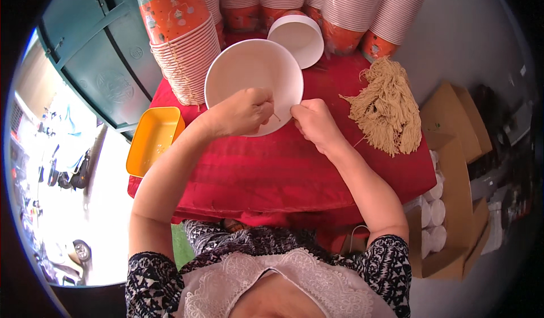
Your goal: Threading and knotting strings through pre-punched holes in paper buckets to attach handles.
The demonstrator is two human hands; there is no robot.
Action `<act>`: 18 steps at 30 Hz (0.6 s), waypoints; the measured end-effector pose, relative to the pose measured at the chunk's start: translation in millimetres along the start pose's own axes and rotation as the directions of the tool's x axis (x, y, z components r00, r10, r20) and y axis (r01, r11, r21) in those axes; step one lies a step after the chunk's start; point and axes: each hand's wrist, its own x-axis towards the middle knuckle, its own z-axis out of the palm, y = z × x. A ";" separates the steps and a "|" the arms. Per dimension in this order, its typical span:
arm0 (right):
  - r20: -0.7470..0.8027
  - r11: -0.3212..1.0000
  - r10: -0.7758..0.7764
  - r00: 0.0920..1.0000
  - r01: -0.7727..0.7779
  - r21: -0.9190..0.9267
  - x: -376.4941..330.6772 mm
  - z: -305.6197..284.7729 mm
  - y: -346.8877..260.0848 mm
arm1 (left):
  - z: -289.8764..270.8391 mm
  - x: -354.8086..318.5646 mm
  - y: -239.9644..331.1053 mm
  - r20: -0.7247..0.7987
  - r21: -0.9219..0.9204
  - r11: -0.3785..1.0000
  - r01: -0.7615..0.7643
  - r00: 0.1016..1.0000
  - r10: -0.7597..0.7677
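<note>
The white tub [235,71] rests on the red-draped bench [260,173], mouth toward the worker. Inside it, the left hand [245,109] has its fingers pinched on what looks like a cord end [277,117]; at the tub's right rim, the right hand's [317,122] fingers are clenched (on what, I can't tell). Fitting cord seems in hand; next calls for a steady, snug pull.

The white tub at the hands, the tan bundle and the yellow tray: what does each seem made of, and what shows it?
White tub: probably coated paperboard, smooth and softly shiny inside, with a thin rim.
Tan bundle: matte string or cord, shown by loose, wavy strands; fibre type unclear.
Yellow tray: likely smooth plastic, judging by even colour and rounded corners.
</note>
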 end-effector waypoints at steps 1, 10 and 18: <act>0.008 0.999 -0.015 1.000 0.015 0.044 5.8 5.1 1.6 | 2.6 -2.2 -4.9 -0.009 0.005 1.000 0.008 1.000 -0.008; 0.146 1.000 -0.015 0.989 0.011 0.027 41.6 19.1 44.6 | 40.4 -14.3 -9.9 -0.064 -0.661 0.654 0.368 0.841 -0.538; 0.202 0.982 0.137 0.970 -0.106 -0.159 40.0 15.6 49.4 | 75.4 -21.2 -24.9 -0.001 -0.729 0.546 0.413 0.797 -0.604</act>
